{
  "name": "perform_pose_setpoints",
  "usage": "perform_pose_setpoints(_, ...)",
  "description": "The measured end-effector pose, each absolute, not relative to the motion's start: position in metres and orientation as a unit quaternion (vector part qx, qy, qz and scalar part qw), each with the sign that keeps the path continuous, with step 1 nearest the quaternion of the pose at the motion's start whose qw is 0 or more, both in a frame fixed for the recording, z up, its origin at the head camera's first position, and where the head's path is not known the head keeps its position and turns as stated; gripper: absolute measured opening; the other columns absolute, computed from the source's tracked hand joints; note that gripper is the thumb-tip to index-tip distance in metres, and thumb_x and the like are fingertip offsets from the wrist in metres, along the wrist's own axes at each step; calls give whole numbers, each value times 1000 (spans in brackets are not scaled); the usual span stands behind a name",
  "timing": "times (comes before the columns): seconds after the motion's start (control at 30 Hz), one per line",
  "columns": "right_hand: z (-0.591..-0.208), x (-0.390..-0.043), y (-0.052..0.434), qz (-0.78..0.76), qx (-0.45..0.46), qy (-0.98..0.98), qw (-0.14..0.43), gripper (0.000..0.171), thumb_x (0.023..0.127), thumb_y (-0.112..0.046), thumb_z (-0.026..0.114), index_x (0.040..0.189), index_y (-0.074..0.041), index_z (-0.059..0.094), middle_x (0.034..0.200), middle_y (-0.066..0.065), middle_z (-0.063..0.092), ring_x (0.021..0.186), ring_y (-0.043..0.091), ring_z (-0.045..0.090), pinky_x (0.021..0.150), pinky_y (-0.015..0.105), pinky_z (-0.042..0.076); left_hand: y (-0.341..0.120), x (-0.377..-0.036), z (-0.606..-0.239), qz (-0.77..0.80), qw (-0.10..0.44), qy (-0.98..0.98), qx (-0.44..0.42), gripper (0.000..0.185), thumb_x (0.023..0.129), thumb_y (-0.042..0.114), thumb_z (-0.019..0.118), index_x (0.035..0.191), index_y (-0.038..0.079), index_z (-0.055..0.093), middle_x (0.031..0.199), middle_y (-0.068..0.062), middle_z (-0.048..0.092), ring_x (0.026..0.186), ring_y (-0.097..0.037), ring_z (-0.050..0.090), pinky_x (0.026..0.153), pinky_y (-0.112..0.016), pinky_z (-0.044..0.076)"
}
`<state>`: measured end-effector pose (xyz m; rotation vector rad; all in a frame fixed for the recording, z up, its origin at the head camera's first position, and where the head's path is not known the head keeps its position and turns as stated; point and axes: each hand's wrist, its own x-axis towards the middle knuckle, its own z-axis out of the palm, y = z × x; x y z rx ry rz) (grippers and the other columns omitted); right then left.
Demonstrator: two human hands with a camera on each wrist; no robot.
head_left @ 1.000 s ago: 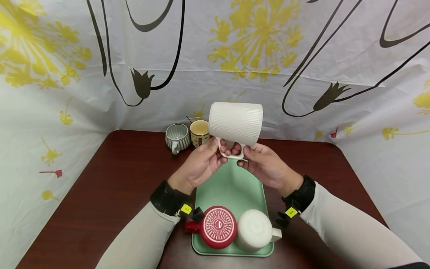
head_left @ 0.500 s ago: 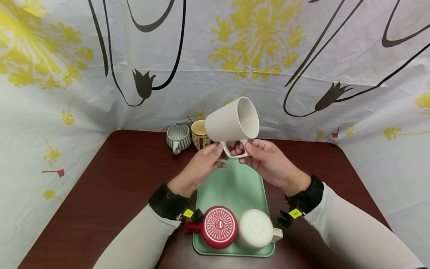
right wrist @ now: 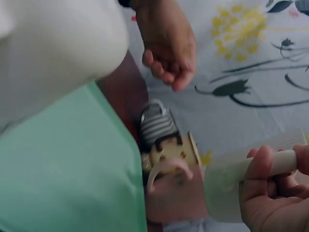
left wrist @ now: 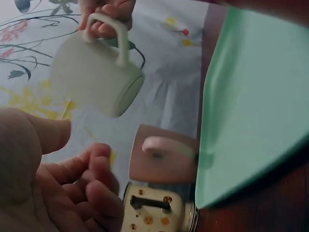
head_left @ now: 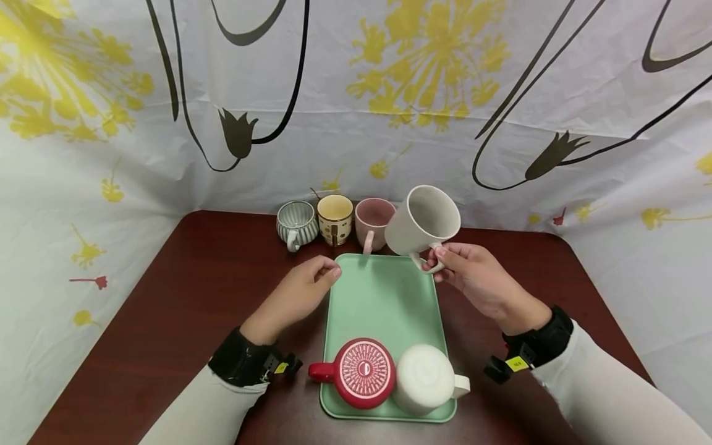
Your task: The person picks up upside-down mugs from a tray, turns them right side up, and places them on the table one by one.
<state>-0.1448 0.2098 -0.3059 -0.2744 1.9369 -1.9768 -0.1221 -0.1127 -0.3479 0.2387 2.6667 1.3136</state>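
Note:
A white ribbed mug (head_left: 411,227) is held tilted in the air by its handle, its mouth facing up and to the right. My right hand (head_left: 483,281) grips that handle between thumb and fingers. My left hand (head_left: 297,295) hovers left of the green tray (head_left: 384,296), holding nothing, its fingers loosely bent. In the left wrist view the white mug (left wrist: 91,72) hangs apart from my left hand (left wrist: 63,179). Upside down on the tray's near end stand a red mug (head_left: 364,372) and a white mug (head_left: 424,378), handles pointing outward.
Along the back edge of the dark wooden table (head_left: 222,278) stand a grey striped cup (head_left: 297,224), a yellow patterned mug (head_left: 335,219) and a pink mug (head_left: 374,219), all upright. The pink one is close to the raised mug. A patterned cloth (head_left: 345,80) hangs behind.
My left hand has let go of the white mug and drawn back left. My right hand has carried the mug rightward and lower, its mouth turning upward. The pink mug is now uncovered.

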Motion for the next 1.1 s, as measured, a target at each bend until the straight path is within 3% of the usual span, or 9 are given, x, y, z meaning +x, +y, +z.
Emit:
perform_pose_setpoints(0.13, -317, -151, 217, -694, -77, 695, 169, 22, 110, -19, 54, 103, -4, 67, 96, 0, 68, 91, 10, 67, 79, 21, 56, -119, -121, -354, 413, 70, 903, 96, 31, 108, 34, 55, 129, 13, 64, 118, -3, 66, 105, -20, 60, 93, -43, 52)
perform_pose_setpoints(0.43, -343, -179, 218, -658, -48, 735, 155, 40, 110, -26, 52, 115, 14, 59, 97, 2, 65, 92, 13, 62, 82, 23, 54, -122, -118, -358, 391, 81, 912, 91, 29, 107, 34, 58, 127, 14, 65, 114, -2, 65, 104, -19, 61, 95, -42, 53)
perform_pose_setpoints(0.67, -360, -203, 210, -648, -16, 745, 156, 39, 111, -24, 52, 116, 14, 61, 94, 1, 70, 89, 11, 63, 81, 23, 55, -123, -117, -359, 393, 86, 911, 87, 28, 107, 33, 58, 127, 14, 65, 114, -2, 65, 103, -19, 62, 94, -42, 54)
perform_pose_setpoints(0.87, -368, -214, 208, -645, 4, 745, 169, 35, 111, -24, 52, 107, 8, 65, 95, 2, 71, 90, 12, 66, 82, 25, 54, -122, -117, -360, 394, 93, 910, 86, 28, 107, 35, 58, 127, 16, 65, 114, -1, 65, 104, -17, 62, 94, -42, 54)
perform_pose_setpoints(1.1, -376, -219, 206, -615, 16, 770, 168, 41, 110, -28, 52, 110, 12, 63, 89, 0, 69, 82, 14, 59, 86, 33, 52, -122, -117, -361, 395, 92, 910, 85, 27, 107, 34, 58, 126, 16, 66, 114, 0, 66, 104, -17, 62, 95, -43, 53)
